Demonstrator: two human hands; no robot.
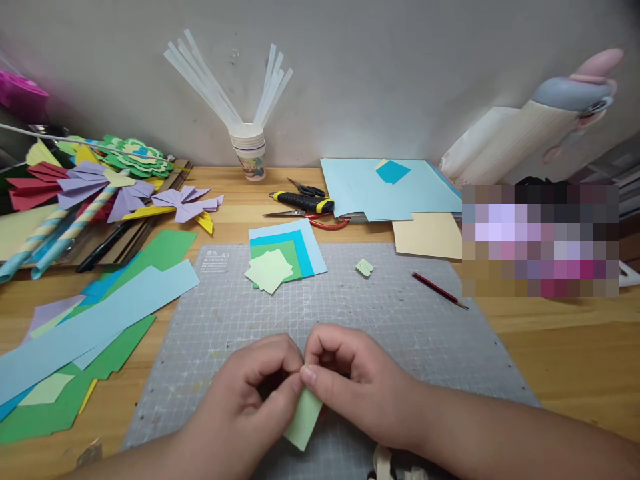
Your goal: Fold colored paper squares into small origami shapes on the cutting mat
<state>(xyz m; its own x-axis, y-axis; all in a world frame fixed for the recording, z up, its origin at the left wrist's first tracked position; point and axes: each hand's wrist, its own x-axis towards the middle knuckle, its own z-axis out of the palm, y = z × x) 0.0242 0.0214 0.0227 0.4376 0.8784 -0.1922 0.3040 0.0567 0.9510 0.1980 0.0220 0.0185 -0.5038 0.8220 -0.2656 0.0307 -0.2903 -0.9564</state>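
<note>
A small pale green piece of paper (304, 421) is pinched between my two hands above the grey cutting mat (220, 373). My left hand (255, 393) grips its upper left edge with thumb and fingers. From the other side, my right hand (357, 380) holds the top edge, thumb pressed against it. The fingertips of both hands meet, and they hide the paper's upper part. Farther back on the mat lies a small folded pale green paper (365, 268). Left of that, pale green squares (270, 272) rest on green, blue and light blue squares (316, 250).
A pencil (440, 291) lies at the mat's right. Scissors (327, 221) and a black-yellow cutter (304, 201) sit behind, near light blue sheets (350, 190). Paper cups (251, 160) hold white strips. Paper strips (100, 320) and folded paper flowers (187, 202) spread along the left.
</note>
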